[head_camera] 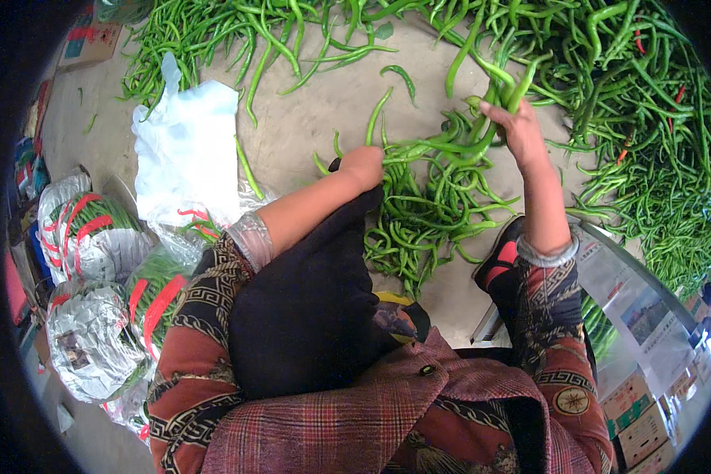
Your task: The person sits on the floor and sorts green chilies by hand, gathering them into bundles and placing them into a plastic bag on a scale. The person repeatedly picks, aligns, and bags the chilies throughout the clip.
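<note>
In the head view my right hand (526, 133) is raised to the right and grips several long green chili peppers (524, 83), their ends sticking out above its thumb. My left hand (362, 166) is closed, with stems and ends of green chili peppers (403, 153) emerging around the fist beside my dark-clad knee. Between and below the hands lies a loose heap of green chili peppers (418, 219) on the bare floor (308, 112). How many peppers the left fist holds is hidden.
A large pepper pile (646, 118) spreads on the right, another (201, 41) at the upper left. White plastic bags (186, 154) lie left. Taped, paper-wrapped pepper bundles (95, 338) stand beside my left leg. Cardboard boxes (640, 415) and a paper-covered container (628, 296) are on the right.
</note>
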Available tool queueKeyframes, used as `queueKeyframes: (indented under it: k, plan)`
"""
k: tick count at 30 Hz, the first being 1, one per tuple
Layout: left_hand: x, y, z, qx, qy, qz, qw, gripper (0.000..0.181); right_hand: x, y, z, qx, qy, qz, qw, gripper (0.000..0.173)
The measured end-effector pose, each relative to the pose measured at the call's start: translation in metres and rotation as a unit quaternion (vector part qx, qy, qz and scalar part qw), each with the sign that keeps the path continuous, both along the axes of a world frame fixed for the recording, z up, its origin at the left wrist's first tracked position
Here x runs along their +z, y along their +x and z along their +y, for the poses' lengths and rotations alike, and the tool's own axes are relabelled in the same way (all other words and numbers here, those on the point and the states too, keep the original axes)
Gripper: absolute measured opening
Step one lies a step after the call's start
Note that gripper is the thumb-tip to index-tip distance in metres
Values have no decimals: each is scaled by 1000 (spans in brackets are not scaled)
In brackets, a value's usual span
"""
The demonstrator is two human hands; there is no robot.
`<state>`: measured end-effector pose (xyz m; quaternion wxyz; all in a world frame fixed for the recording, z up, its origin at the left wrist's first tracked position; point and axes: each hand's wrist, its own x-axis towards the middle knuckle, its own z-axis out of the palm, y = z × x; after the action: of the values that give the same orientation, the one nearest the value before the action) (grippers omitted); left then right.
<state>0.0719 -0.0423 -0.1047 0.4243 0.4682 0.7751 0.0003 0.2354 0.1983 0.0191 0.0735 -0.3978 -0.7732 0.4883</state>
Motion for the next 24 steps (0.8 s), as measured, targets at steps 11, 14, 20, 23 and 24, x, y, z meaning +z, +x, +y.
queueKeyframes:
  k: [11, 14, 20, 23, 24]
  plan:
    - [104, -58, -17, 108, -15, -217, 970, 26, 19, 84, -17, -103, -44, -88, 990, 23]
    - [160, -66, 4, 218, 99, -251, 938, 28, 52, 71, -33, -88, 50, -32, 994, 17]
    - [268, 13, 80, 169, 214, -387, 881, 41, 101, 35, -91, -165, -141, 206, 954, 19]
    - [317, 62, 88, 15, 231, -343, 910, 50, 137, 28, -124, -129, 45, 84, 987, 23]
    - [342, 69, 83, 15, 193, -331, 924, 56, 144, 30, -133, -176, 9, 112, 978, 24]
